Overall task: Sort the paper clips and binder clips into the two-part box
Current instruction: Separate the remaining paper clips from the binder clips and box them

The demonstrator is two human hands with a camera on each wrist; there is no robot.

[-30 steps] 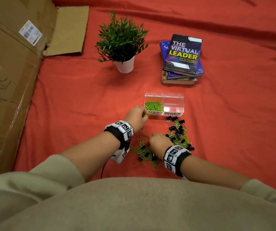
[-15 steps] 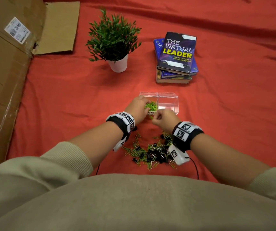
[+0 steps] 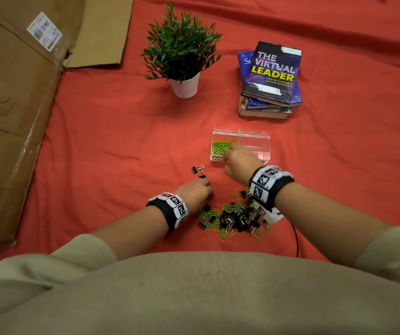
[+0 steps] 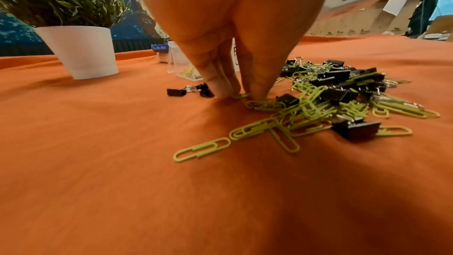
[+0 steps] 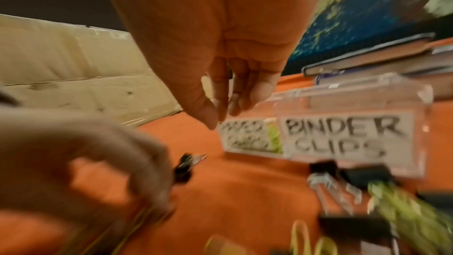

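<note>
While picking w/ left hand (image 4: 228, 49), fingertips pinched on a paper clip (image 4: 241, 96) at left edge of pile (image 3: 235, 216); box (image 3: 265, 141) just beyond for short reach; right hand (image 3: 239, 162) at its front, fingers loose, apparently holding nothing.

The left hand (image 3: 195, 192) is dropping back from the two-part box (image 3: 254, 137) to the near-left edge of the clip pile (image 3: 236, 217), its fingertips (image 4: 221, 89) now pressing down on a green paper clip (image 4: 241, 96) on the red cloth (image 3: 112, 141); the right hand (image 3: 239, 160) is hanging over the box's front wall, fingers loosely drooping and holding nothing; the head view is tilting slightly, framing shifting.
</note>
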